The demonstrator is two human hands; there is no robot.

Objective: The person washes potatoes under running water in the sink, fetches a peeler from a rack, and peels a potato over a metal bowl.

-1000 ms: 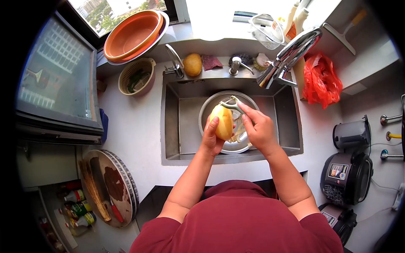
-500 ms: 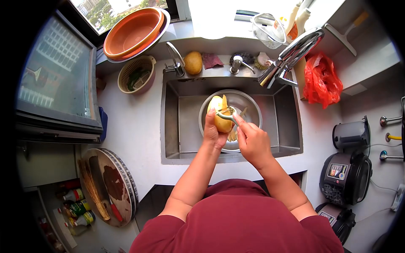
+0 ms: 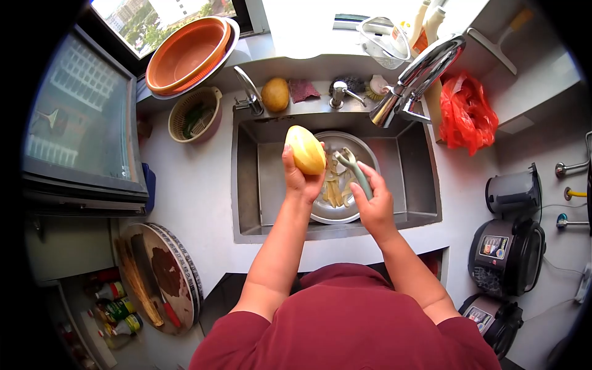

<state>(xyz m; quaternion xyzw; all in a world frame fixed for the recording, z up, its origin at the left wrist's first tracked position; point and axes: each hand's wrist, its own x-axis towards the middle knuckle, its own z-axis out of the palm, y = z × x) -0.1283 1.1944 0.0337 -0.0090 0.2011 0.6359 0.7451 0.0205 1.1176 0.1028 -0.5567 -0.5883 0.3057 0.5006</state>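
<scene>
Over the left part of the sink, my left hand (image 3: 300, 180) is wrapped round a yellow peeled potato (image 3: 304, 150), which it holds tilted. To its right, my right hand (image 3: 375, 198) grips the grey-green handle of a peeler (image 3: 356, 170), whose head points up and left, apart from the potato. Beneath both hands a round metal basin (image 3: 368, 153) sits in the sink, with strips of peel (image 3: 335, 192) lying in it. Another potato (image 3: 275, 95), brownish and unpeeled, rests behind the sink, beside a dark red cloth (image 3: 304, 90).
A chrome faucet (image 3: 401, 92) arches over the sink's back right. Orange bowls (image 3: 187, 54) and a strainer basket (image 3: 195, 115) are at the back left. A red plastic bag (image 3: 468, 114) and cookers (image 3: 502, 253) stand right. A round board (image 3: 160, 265) with a knife lies at left.
The potato in my left hand has moved up and left, away from the peeler. My right hand has lowered slightly with the peeler, and its fingers have loosened somewhat. The view has shifted a little.
</scene>
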